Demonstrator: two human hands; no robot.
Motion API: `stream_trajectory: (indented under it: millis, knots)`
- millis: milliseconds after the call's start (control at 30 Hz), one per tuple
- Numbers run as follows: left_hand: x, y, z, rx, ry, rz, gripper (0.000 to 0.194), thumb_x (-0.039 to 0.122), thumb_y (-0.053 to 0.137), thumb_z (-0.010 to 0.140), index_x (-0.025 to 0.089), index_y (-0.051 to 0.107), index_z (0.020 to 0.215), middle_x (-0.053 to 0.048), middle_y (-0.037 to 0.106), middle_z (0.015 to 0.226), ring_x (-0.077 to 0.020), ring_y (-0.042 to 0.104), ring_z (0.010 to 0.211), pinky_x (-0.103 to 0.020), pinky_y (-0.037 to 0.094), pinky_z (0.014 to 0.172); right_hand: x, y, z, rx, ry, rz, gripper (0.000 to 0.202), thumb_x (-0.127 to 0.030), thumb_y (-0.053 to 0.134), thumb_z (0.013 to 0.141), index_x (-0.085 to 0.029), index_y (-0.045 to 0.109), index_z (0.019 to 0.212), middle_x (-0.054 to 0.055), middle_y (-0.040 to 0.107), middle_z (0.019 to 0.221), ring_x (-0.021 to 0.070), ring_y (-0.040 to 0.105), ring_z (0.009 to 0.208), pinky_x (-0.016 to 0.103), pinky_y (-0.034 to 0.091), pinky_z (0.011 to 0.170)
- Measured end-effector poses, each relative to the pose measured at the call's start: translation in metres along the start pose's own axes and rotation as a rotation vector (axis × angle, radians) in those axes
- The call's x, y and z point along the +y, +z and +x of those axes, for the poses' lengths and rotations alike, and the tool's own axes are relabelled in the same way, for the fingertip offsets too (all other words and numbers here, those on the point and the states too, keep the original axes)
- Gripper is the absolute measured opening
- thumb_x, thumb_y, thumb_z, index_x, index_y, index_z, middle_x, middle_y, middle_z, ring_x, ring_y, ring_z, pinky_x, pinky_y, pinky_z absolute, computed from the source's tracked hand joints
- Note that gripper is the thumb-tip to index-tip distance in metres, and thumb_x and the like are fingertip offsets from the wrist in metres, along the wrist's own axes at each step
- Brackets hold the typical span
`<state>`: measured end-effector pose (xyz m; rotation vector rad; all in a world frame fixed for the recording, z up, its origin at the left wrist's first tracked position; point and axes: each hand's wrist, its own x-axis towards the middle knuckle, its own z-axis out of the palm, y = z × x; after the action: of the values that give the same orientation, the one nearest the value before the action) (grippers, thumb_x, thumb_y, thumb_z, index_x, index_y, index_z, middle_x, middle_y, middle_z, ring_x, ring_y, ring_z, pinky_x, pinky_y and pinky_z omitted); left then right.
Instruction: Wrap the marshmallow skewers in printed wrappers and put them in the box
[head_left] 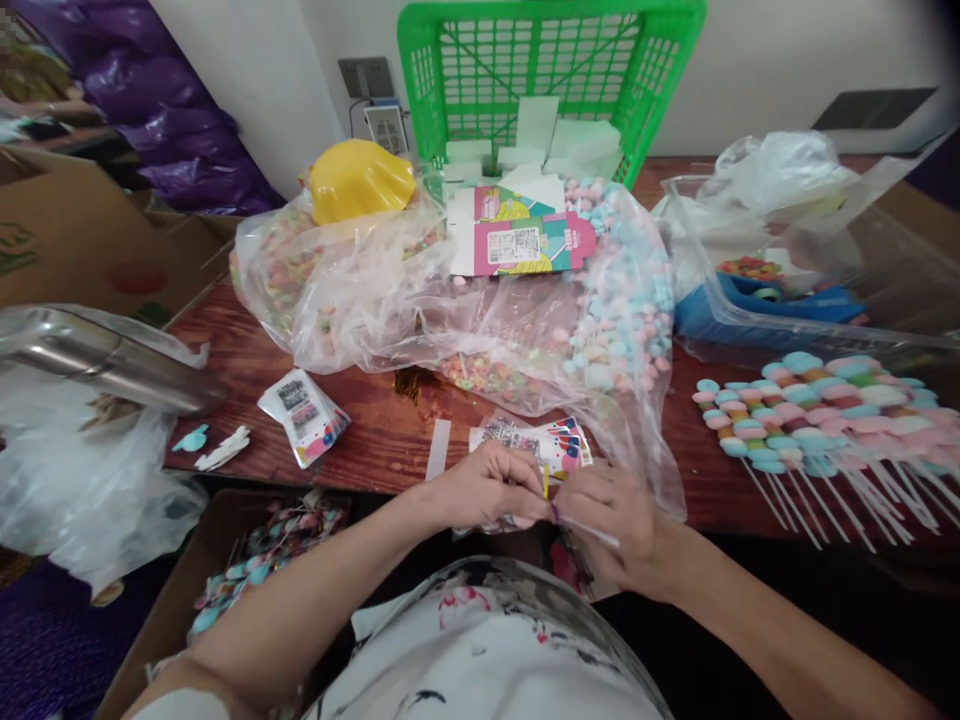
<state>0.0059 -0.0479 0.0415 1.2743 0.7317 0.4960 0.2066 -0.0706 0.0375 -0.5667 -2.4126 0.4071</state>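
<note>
My left hand (495,487) is closed in a pinch at the table's front edge, round a clear wrapped item whose pastel contents show below the fingers. Close beside it, my right hand (611,520) is closed too, with a white stick (592,532) running under its fingers. A short yellow tie (546,482) stands up between the two hands, with a bit of purple beneath it. Just behind the hands lie printed cards (566,447) in clear wrap. A second stack of cards (304,418) is further left.
Bags of colourful candy (622,300) fill the middle, before a green basket (551,20). Candy skewers (832,410) and a clear bin (787,325) are at right. On the left are a steel flask (112,355) and, below the table edge, a box of wrapped skewers (169,610).
</note>
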Motion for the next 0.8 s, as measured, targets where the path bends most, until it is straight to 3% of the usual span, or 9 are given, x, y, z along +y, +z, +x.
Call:
stream_trajectory:
  millis: [167,367,467,600,800]
  knots:
    - [0.008,0.001,-0.002,-0.191,-0.071,0.055,0.014,0.024,0.074,0.065,0.011,0.069,0.061,0.001,0.055,0.062,-0.008,0.049,0.057,-0.021,0.039,0.055,-0.011,-0.01,-0.01,-0.059,-0.253,-0.217,0.023,-0.006,0.039,0.086,-0.012,0.061,0.088,0.008,0.058,0.072,0.017,0.051,0.065,0.034,0.045,0.064]
    - [0.002,0.007,-0.001,-0.212,-0.181,-0.044,0.012,0.024,0.076,0.065,0.013,0.071,0.065,-0.001,0.061,0.064,-0.0089,0.054,0.058,-0.02,0.043,0.054,-0.013,-0.017,-0.017,-0.01,-0.323,-0.223,0.026,-0.008,0.04,0.087,-0.01,0.063,0.099,0.01,0.063,0.074,0.0195,0.059,0.072,0.037,0.048,0.068]
    - [0.0,0.005,0.0,-0.281,-0.238,-0.115,0.014,0.024,0.08,0.061,0.014,0.071,0.065,0.001,0.063,0.064,-0.0079,0.055,0.056,-0.019,0.046,0.055,-0.015,-0.017,-0.018,-0.017,-0.331,-0.202,0.029,-0.009,0.039,0.088,-0.007,0.061,0.106,0.01,0.064,0.074,0.0203,0.06,0.072,0.038,0.049,0.067]
    - [0.003,0.004,0.001,-0.382,-0.359,-0.178,0.024,0.03,0.087,0.053,0.014,0.072,0.065,0.001,0.066,0.064,-0.0087,0.058,0.053,-0.02,0.049,0.053,-0.019,-0.014,-0.016,-0.048,-0.32,-0.17,0.026,-0.01,0.04,0.088,-0.013,0.064,0.098,0.008,0.063,0.073,0.0172,0.056,0.065,0.035,0.046,0.061]
    - [0.001,0.009,0.001,-0.51,-0.4,-0.228,0.032,0.034,0.089,0.048,0.015,0.071,0.067,0.003,0.067,0.061,-0.0093,0.059,0.052,-0.021,0.052,0.055,-0.024,-0.013,-0.002,-0.089,-0.377,-0.132,0.016,-0.012,0.048,0.085,-0.015,0.064,0.084,0.007,0.062,0.075,0.0159,0.054,0.065,0.033,0.039,0.057]
